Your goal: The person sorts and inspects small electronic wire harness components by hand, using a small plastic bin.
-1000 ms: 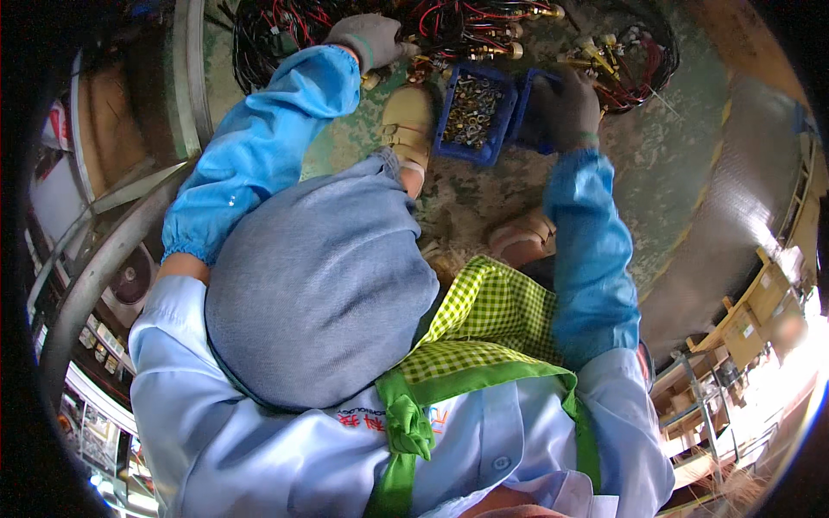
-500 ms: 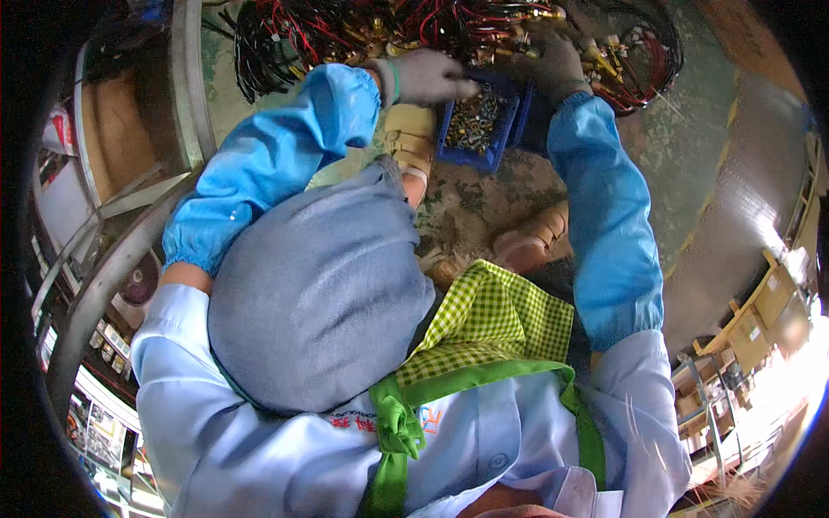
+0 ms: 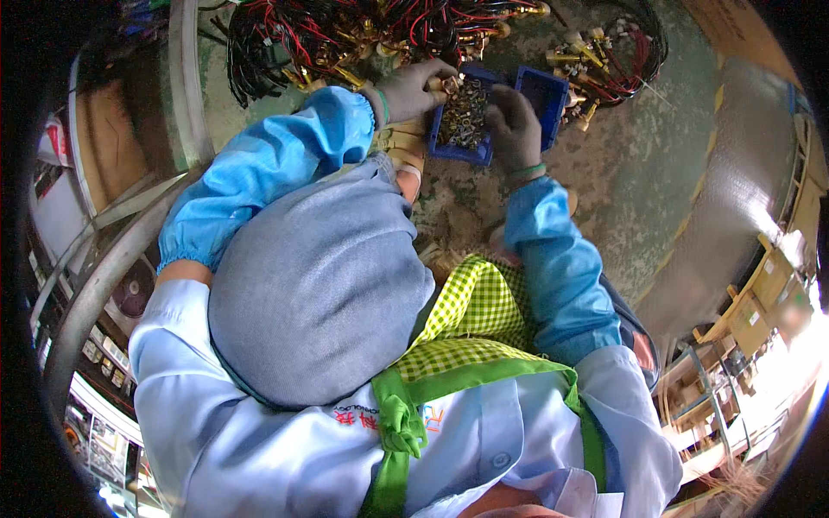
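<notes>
My left hand, in a grey glove, pinches a small brass fitting at the left rim of a blue bin. Inside that bin lie many small metal nuts and washers, some brass-coloured and some silvery. My right hand, also gloved in grey, is at the bin's right side with its fingers bent toward the metal pieces. Whatever is between those fingers, if anything, is hidden. A second blue bin stands just right of my right hand.
Black and red cables with brass fittings lie heaped beyond the bins. Another coil of cables is at the far right. A metal frame rises at the left. Cardboard boxes stand on the right. My knee is below the bins.
My right hand has come back from the cables, nearer and leftward, to the bin of metal pieces. A brass fitting now shows in my left hand. The second blue bin is more exposed.
</notes>
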A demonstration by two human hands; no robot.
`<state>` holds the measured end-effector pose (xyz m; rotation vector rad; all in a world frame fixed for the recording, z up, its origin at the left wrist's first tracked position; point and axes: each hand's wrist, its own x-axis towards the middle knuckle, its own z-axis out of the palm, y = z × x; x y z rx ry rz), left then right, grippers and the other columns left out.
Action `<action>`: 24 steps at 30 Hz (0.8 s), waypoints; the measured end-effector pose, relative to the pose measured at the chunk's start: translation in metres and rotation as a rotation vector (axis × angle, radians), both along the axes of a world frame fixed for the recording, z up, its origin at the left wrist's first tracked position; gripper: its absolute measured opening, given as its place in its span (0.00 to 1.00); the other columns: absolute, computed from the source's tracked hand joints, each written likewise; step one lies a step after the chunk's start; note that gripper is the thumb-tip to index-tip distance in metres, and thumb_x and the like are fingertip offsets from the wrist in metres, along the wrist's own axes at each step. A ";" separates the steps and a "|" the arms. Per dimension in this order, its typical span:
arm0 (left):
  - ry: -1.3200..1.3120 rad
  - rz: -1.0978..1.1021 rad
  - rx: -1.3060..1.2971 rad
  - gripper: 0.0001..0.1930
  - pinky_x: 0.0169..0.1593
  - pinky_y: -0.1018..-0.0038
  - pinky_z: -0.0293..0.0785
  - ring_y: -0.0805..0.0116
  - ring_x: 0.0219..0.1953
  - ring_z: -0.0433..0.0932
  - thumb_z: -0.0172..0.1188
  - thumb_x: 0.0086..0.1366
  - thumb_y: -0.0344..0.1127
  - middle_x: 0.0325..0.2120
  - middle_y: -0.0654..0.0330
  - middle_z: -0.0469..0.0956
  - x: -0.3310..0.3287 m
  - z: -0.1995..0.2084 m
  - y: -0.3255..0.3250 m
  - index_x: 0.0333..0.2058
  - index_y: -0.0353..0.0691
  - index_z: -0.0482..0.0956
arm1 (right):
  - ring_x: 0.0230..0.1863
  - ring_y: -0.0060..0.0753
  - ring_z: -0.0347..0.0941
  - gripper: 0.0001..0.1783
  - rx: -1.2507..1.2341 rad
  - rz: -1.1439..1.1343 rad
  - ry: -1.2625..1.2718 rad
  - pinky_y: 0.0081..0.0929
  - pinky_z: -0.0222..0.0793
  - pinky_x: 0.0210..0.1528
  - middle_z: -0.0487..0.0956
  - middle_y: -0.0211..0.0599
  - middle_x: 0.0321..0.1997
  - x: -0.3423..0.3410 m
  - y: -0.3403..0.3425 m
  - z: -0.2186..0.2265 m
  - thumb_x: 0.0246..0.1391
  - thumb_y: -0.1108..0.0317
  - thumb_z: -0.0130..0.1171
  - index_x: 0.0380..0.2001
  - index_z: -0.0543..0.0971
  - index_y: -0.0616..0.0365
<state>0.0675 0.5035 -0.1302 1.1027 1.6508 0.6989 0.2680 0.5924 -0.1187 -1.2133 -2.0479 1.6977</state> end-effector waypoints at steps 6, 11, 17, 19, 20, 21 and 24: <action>0.282 -0.137 0.008 0.21 0.49 0.60 0.69 0.50 0.49 0.70 0.58 0.58 0.36 0.46 0.51 0.71 0.000 0.007 0.001 0.50 0.44 0.66 | 0.46 0.50 0.70 0.21 0.346 0.318 0.031 0.37 0.71 0.44 0.71 0.47 0.47 -0.025 0.007 0.015 0.43 0.75 0.55 0.44 0.74 0.55; 0.322 -0.220 -0.045 0.21 0.49 0.59 0.68 0.49 0.48 0.71 0.58 0.58 0.38 0.45 0.48 0.71 0.003 0.021 0.005 0.49 0.42 0.66 | 0.47 0.52 0.69 0.23 0.374 0.286 0.005 0.37 0.71 0.47 0.70 0.48 0.49 -0.010 0.012 0.005 0.38 0.77 0.55 0.44 0.75 0.54; 0.382 -0.244 0.094 0.21 0.47 0.59 0.69 0.49 0.46 0.71 0.59 0.57 0.38 0.42 0.49 0.73 0.004 0.001 0.004 0.48 0.42 0.66 | 0.47 0.51 0.69 0.12 0.425 0.217 0.004 0.39 0.70 0.45 0.71 0.48 0.47 -0.016 0.006 0.001 0.38 0.75 0.55 0.31 0.79 0.56; 0.369 -0.242 0.047 0.22 0.47 0.59 0.69 0.49 0.46 0.71 0.60 0.56 0.38 0.42 0.50 0.73 0.007 0.008 0.004 0.48 0.42 0.66 | 0.48 0.51 0.69 0.12 0.485 0.245 -0.061 0.40 0.69 0.47 0.71 0.48 0.48 -0.014 0.010 0.007 0.39 0.75 0.55 0.32 0.79 0.55; 0.369 -0.244 0.046 0.22 0.47 0.59 0.69 0.49 0.46 0.71 0.60 0.56 0.38 0.42 0.50 0.73 0.006 0.009 0.005 0.48 0.42 0.66 | 0.48 0.51 0.68 0.12 0.426 0.199 -0.052 0.40 0.69 0.48 0.71 0.47 0.49 -0.017 0.011 0.008 0.39 0.75 0.55 0.32 0.79 0.54; 0.380 -0.246 0.037 0.22 0.47 0.59 0.69 0.49 0.46 0.71 0.60 0.56 0.37 0.43 0.49 0.73 0.006 0.010 0.007 0.49 0.42 0.66 | 0.49 0.51 0.68 0.12 0.369 0.157 -0.043 0.40 0.68 0.48 0.71 0.47 0.50 -0.018 0.013 0.011 0.40 0.75 0.55 0.32 0.79 0.53; 0.391 -0.279 -0.008 0.23 0.49 0.59 0.68 0.49 0.47 0.70 0.60 0.56 0.35 0.44 0.49 0.72 0.005 0.010 0.009 0.50 0.42 0.65 | 0.49 0.52 0.68 0.14 0.432 0.214 -0.041 0.40 0.68 0.49 0.71 0.47 0.49 -0.024 0.005 0.003 0.40 0.75 0.55 0.35 0.78 0.54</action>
